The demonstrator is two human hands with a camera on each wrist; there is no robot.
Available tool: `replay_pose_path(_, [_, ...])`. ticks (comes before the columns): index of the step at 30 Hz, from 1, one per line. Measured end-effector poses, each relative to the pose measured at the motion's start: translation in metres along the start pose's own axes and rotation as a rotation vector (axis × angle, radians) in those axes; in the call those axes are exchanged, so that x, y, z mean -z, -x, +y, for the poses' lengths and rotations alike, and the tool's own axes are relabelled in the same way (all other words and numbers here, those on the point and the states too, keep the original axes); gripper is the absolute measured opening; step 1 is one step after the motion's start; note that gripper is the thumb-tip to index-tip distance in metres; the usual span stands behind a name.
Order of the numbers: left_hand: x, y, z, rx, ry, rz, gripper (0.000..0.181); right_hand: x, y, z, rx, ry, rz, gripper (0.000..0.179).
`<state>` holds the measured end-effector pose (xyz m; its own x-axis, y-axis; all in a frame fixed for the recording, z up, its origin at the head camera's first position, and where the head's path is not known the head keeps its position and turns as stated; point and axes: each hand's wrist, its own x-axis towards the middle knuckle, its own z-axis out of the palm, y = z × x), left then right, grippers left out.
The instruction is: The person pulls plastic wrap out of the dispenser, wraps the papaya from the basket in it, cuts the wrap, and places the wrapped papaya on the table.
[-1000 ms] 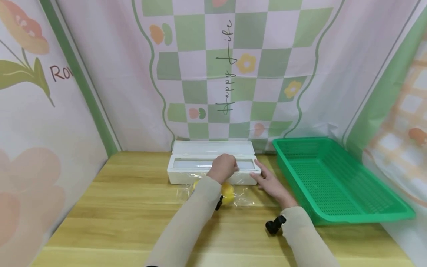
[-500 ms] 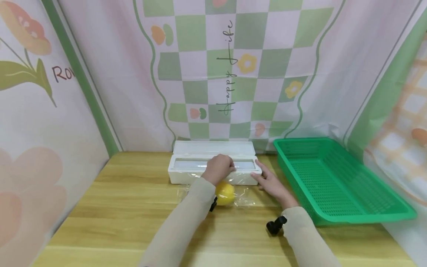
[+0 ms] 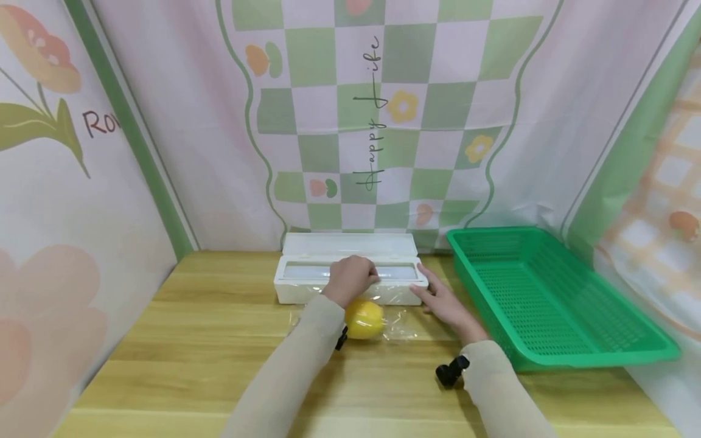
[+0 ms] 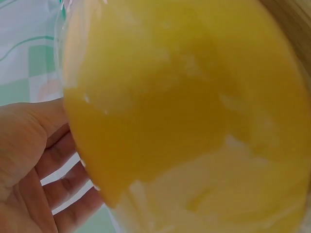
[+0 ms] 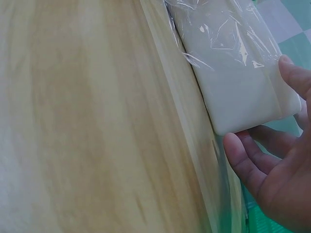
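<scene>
A white cling film dispenser (image 3: 298,293) stands at the back of the table with its lid (image 3: 350,244) raised. In front of it lies a yellow lemon (image 3: 368,319), covered by clear cling film (image 3: 402,323) that drapes from the box. My left hand (image 3: 349,278) reaches over the lemon to the box's front rim, fingers curled. In the left wrist view the lemon (image 4: 189,111) hides its fingertips, so what they pinch, if anything, cannot be seen. My right hand (image 3: 442,301) grips the dispenser's right end, thumb at the front and fingers round the end.
To the right, a green perforated plastic basket (image 3: 547,359) stands near the right forearm. The wooden table (image 3: 181,353) spreads to the left and in front. A checked, flower-printed curtain (image 3: 312,109) hangs directly behind the box. Black wrist cameras (image 3: 452,371) sit on both cuffs.
My left hand has slid left along the dispenser's front rim, uncovering more of the lemon. The right hand stays on the box's end, and the box has hardly moved.
</scene>
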<state>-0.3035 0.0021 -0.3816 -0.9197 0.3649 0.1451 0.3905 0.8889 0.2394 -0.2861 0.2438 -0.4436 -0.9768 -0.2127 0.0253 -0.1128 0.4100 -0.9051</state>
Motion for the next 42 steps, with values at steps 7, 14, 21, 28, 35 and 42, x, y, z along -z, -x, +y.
replay_pose_path(7, [0.006,0.008,-0.015,0.015,0.006,0.008,0.017,0.0,-0.001,0.001,0.013,-0.001,0.002,0.074])
replay_pose_path(14, [0.007,0.014,-0.024,0.017,0.0,0.009,0.017,-0.002,-0.001,0.003,0.012,-0.003,0.002,0.073])
replay_pose_path(21, [0.007,0.018,-0.031,0.008,0.016,0.03,0.016,-0.002,0.001,0.002,0.017,-0.01,-0.001,0.074])
replay_pose_path(28, [0.012,0.026,-0.041,0.027,0.021,0.033,0.015,-0.002,0.0,0.005,0.004,-0.003,0.012,0.072])
replay_pose_path(35, [0.015,0.031,-0.057,0.021,0.007,0.053,0.016,-0.001,0.0,0.005,0.002,-0.004,0.006,0.073])
replay_pose_path(42, [0.019,0.04,-0.073,0.009,0.01,0.08,0.016,-0.001,0.0,0.002,0.014,-0.018,-0.002,0.075])
